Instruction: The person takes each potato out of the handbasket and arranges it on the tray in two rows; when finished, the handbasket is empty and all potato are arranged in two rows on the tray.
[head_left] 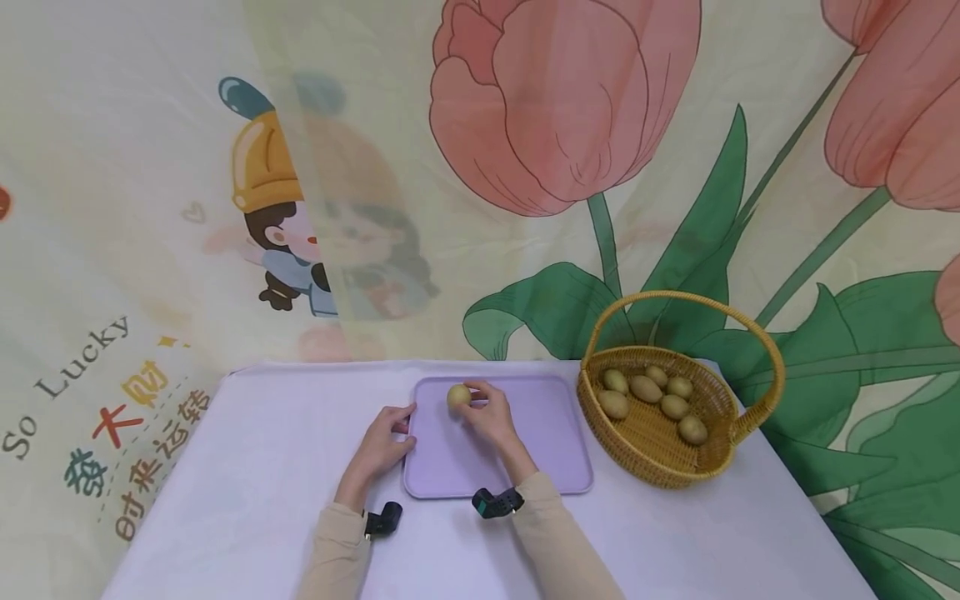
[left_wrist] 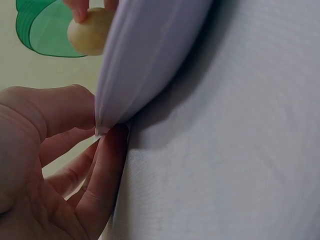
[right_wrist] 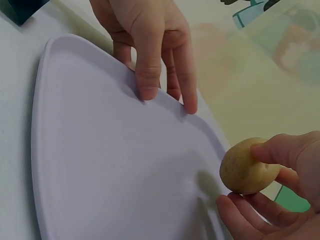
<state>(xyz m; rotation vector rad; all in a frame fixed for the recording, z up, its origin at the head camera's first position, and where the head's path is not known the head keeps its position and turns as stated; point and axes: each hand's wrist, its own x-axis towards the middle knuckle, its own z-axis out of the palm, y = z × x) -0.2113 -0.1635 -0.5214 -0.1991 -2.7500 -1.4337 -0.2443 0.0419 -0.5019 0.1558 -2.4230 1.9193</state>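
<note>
My right hand point(head_left: 491, 417) pinches a round yellowish potato point(head_left: 459, 397) between thumb and fingers, over the upper left part of the purple tray point(head_left: 525, 442). In the right wrist view the potato point(right_wrist: 249, 166) is near the tray's rim, with a shadow on the tray point(right_wrist: 115, 145) below. My left hand point(head_left: 381, 446) holds the tray's left edge; in the left wrist view the thumb and fingers of that hand point(left_wrist: 65, 155) are at the rim of the tray point(left_wrist: 145, 60), some fingers reaching underneath.
A wicker basket point(head_left: 652, 471) with a tall handle stands right of the tray, holding several potatoes point(head_left: 645, 388). A white cloth point(head_left: 247, 467) covers the table. Behind it hangs a printed backdrop with tulips point(head_left: 562, 100).
</note>
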